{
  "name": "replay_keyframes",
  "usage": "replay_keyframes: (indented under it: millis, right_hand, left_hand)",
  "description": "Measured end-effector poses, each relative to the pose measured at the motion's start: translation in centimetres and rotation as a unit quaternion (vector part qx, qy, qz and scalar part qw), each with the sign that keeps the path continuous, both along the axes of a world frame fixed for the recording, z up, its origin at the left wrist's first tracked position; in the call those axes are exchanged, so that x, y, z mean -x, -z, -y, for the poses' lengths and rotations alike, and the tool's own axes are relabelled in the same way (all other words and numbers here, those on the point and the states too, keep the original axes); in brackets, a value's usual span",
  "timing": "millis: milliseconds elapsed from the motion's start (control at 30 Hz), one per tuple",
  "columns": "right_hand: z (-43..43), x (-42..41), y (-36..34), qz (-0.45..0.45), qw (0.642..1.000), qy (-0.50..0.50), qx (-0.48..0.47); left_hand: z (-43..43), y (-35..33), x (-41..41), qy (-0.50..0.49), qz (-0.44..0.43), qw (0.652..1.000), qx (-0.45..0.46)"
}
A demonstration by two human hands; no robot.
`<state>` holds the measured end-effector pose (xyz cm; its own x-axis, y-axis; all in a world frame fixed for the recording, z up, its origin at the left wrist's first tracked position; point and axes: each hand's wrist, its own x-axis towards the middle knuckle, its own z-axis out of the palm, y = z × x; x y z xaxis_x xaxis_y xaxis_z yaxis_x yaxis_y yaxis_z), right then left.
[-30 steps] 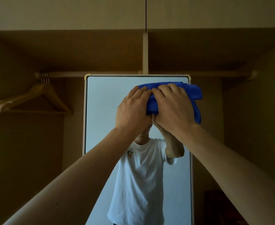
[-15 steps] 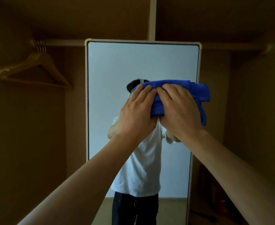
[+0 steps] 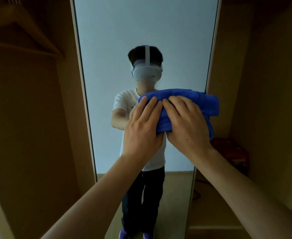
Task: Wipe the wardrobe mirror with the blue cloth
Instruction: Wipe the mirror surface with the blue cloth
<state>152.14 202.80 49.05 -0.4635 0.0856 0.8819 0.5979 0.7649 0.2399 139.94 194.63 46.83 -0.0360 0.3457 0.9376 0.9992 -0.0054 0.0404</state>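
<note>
Because the blue cloth [image 3: 202, 104] is folded into a thick pad, both hands can bear on it at once. The left hand [image 3: 141, 130] and right hand [image 3: 186, 126] lie side by side, forefingers touching, pressing the pad against the wardrobe mirror [image 3: 124, 35]. Neither grip is closed round the fabric as far as shows: the fingers are spread fairly flat over it, and the thumbs are hidden beneath. The pad sits about halfway up the glass at its right edge, overhanging the frame, which I judge suits broad strokes. A wooden hanger [image 3: 38, 37] hangs dimly to the left.
</note>
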Motion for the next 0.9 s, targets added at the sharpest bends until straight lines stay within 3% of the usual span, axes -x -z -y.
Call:
replay_keyframes:
  millis: [467,900]
  right_hand:
    - [1.0,-0.5,11.9,0.021,0.997,-0.006,0.069]
    - [2.3,-2.0,25.9,0.106,0.979,0.015,0.173]
  left_hand:
    - [1.3,11.6,-0.7,0.013,0.059,0.994,0.092]
    - [2.8,25.8,-1.8,-0.008,0.087,0.976,0.199]
